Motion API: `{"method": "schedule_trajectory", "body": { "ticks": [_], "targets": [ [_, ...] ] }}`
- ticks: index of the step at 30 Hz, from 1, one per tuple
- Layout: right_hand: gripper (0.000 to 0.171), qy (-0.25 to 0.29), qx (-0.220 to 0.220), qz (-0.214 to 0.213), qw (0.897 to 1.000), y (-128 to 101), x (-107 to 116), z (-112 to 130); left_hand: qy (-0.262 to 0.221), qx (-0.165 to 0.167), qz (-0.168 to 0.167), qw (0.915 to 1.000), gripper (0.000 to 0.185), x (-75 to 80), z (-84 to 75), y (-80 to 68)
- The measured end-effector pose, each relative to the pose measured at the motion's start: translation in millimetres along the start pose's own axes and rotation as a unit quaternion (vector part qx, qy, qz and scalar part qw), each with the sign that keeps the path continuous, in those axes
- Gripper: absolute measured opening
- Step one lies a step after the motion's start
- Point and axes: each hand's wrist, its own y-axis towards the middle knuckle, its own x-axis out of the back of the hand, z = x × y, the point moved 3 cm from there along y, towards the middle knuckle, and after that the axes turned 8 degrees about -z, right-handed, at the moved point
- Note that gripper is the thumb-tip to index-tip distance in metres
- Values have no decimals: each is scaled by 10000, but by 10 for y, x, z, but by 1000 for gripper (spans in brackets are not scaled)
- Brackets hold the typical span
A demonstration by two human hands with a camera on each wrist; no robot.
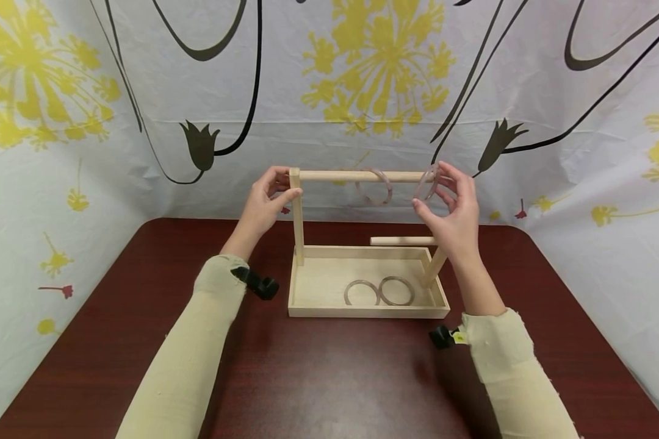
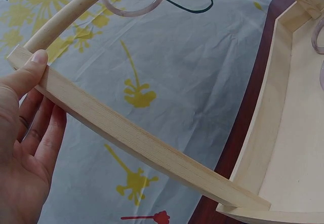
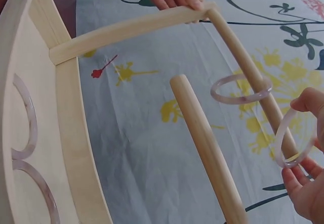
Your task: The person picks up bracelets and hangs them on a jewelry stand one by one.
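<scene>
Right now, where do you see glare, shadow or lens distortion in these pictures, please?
Head view: pale glare on the table, dark shadow beside the right sleeve; left wrist view: the tray looks bowed; right wrist view: the wooden post looks curved.

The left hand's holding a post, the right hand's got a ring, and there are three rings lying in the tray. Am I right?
Not quite: only two rings lie in the tray, not three, as the head view shows. The left hand does hold a post, and the right hand has a ring.
</scene>
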Motion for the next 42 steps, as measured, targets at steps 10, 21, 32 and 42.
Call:
{"method": "schedule_trajectory", "body": {
  "ticks": [10,21,32,42],
  "targets": [
    [70,-263,-104,389,9988,109,-61,-61,-59,-39,24,10000,37,-3,-2,14],
    [72,-269,-571,697,9956,149,-150,-106,-54,-54,24,10000,36,-20,-6,24],
    [91,579,-1263,752,9874,113,-175,-163,-50,-34,17,10000,36,-7,4,11],
    [92,791,-2072,971,9702,60,-177,-246,-46,-42,12,10000,36,-1,21,16]
  ]
}}
